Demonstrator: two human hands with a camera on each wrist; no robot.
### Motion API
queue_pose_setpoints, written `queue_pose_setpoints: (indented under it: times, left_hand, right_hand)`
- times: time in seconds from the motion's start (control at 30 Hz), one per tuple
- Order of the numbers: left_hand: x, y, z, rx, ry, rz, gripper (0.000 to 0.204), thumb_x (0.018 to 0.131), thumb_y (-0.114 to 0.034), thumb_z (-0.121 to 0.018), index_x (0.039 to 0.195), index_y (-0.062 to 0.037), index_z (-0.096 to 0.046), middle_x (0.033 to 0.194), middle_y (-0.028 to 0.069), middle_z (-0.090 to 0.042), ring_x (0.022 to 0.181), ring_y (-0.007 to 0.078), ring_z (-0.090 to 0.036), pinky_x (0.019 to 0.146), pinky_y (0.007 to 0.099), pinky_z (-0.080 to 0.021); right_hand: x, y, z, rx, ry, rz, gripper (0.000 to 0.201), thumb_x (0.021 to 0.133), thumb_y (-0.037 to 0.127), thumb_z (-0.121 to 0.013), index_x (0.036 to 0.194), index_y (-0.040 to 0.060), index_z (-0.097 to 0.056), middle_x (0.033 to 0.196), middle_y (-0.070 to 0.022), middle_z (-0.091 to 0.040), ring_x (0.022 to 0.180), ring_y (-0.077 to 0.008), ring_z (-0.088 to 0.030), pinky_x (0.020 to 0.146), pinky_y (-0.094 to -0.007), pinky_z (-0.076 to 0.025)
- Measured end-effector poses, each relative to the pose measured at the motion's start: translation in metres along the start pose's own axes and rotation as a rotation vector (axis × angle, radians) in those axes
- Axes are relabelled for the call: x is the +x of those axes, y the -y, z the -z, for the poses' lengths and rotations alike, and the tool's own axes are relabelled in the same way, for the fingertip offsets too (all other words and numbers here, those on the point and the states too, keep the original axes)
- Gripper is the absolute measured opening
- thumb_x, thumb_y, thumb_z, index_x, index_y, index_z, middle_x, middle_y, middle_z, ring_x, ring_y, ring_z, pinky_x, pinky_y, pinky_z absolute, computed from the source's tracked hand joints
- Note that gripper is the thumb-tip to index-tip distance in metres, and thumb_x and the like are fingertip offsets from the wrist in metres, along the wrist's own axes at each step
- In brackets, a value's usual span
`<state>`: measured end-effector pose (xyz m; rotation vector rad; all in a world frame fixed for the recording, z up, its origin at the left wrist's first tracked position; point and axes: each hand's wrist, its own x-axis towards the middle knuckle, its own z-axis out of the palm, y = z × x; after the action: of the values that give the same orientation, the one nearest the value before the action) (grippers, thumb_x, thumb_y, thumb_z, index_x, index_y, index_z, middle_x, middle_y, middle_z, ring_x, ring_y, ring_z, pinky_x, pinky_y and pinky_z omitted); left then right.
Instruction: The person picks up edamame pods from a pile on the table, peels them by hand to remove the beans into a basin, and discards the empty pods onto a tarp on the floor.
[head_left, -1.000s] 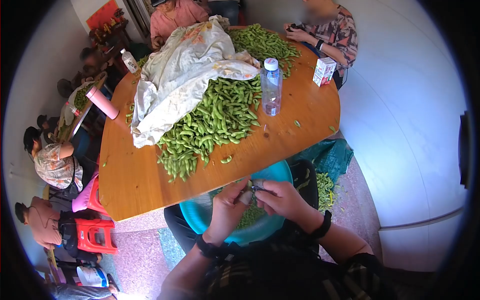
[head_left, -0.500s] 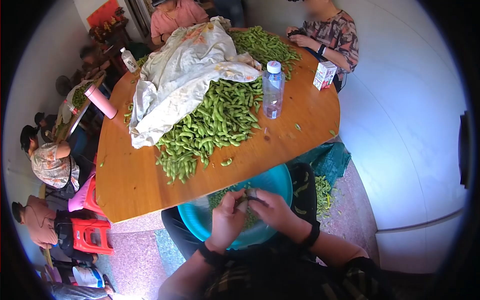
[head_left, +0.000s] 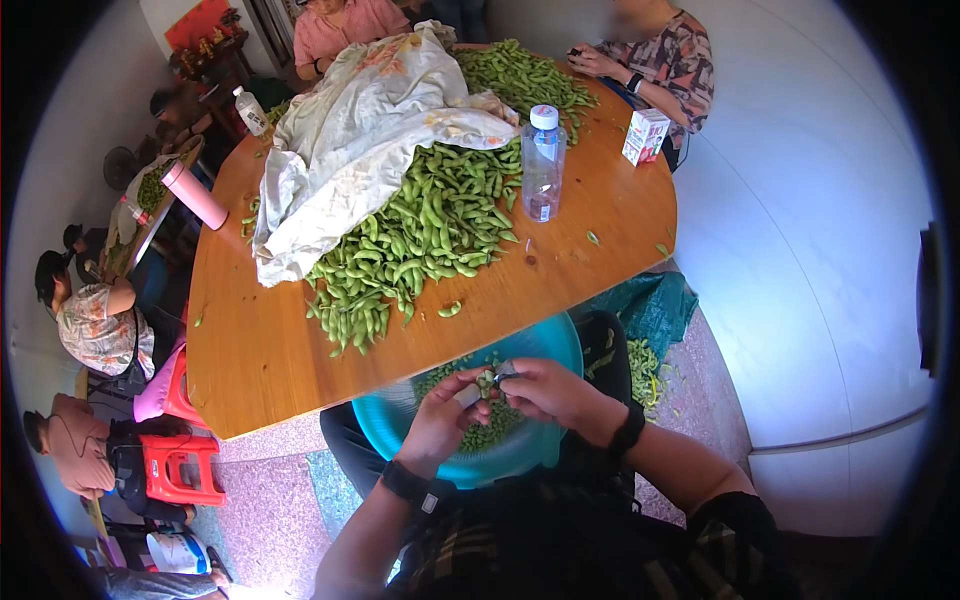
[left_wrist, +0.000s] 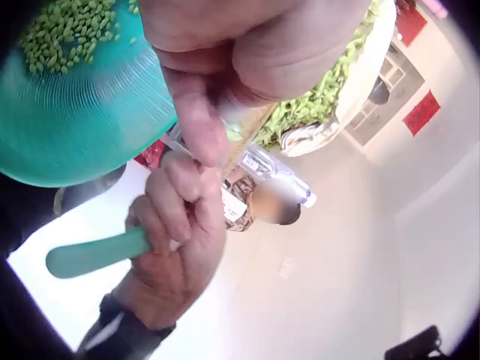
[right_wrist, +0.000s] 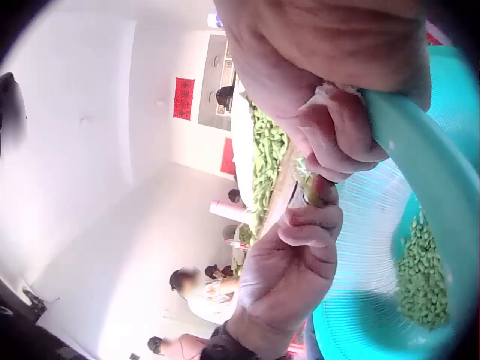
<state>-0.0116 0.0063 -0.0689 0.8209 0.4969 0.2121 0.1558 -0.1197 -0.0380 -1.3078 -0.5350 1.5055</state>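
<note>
Over the teal basin (head_left: 375, 420), the left hand (head_left: 435, 425) pinches a green pod (head_left: 487, 382) between thumb and fingers. Its fingertips meet the right hand (head_left: 565, 395) at the pod. In the left wrist view the right hand (left_wrist: 176, 225) has its fingers curled round a teal handle (left_wrist: 97, 253); the handle's working end is hidden. In the right wrist view the handle (right_wrist: 412, 142) sticks out of the right hand (right_wrist: 322, 75), and the left hand (right_wrist: 289, 270) holds the pod (right_wrist: 316, 191) just below. Shelled green beans (right_wrist: 424, 281) lie in the basin.
A wooden table (head_left: 245, 370) carries heaped pods (head_left: 420, 235), a whitish cloth (head_left: 340, 150), a clear bottle (head_left: 542, 170), a pink flask (head_left: 195, 195) and a small carton (head_left: 645, 137). Other people sit around. Red stools (head_left: 180, 470) stand left; a green sack (head_left: 655, 305) lies right.
The left hand's fingers have spread a little from the right hand's, and the pod between them shows more clearly. The table and its contents sit slightly higher in the head view.
</note>
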Motion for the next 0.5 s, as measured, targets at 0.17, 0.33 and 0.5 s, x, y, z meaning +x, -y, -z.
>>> queue_pose_setpoints:
  times: [0.17,0.33,0.5]
  left_hand:
    - [0.000,0.004,-0.024,0.337,-0.116,-0.220,0.020,0.097,-0.011,-0.057,0.116,-0.0040,-0.054,0.087,0.0043,-0.062,0.066,0.0089,-0.059,0.059,0.0236,-0.050]
    - [0.006,0.015,-0.015,0.671,-0.183,-0.411,0.015,0.097,-0.007,-0.055,0.110,-0.0029,-0.051,0.083,0.0048,-0.063,0.060,0.0098,-0.057,0.051,0.0247,-0.047]
    - [0.010,0.024,-0.005,0.656,-0.158,-0.434,0.017,0.095,0.000,-0.049,0.113,-0.0009,-0.049,0.083,0.0063,-0.062,0.064,0.0102,-0.057,0.057,0.0252,-0.047]
  right_hand:
    - [0.009,-0.020,-0.013,-0.440,-0.173,0.378,0.010,0.091,0.009,-0.058,0.091,-0.0010,-0.056,0.067,-0.0047,-0.056,0.057,-0.0096,-0.053,0.053,-0.0278,-0.043]
    - [0.009,-0.021,-0.018,-0.357,-0.215,0.412,0.010,0.091,0.008,-0.057,0.092,-0.0014,-0.056,0.066,-0.0059,-0.056,0.061,-0.0093,-0.053,0.057,-0.0284,-0.045]
    - [0.010,-0.023,-0.020,-0.379,-0.262,0.412,0.012,0.092,0.008,-0.057,0.098,-0.0018,-0.058,0.069,-0.0056,-0.058,0.063,-0.0093,-0.056,0.058,-0.0281,-0.046]
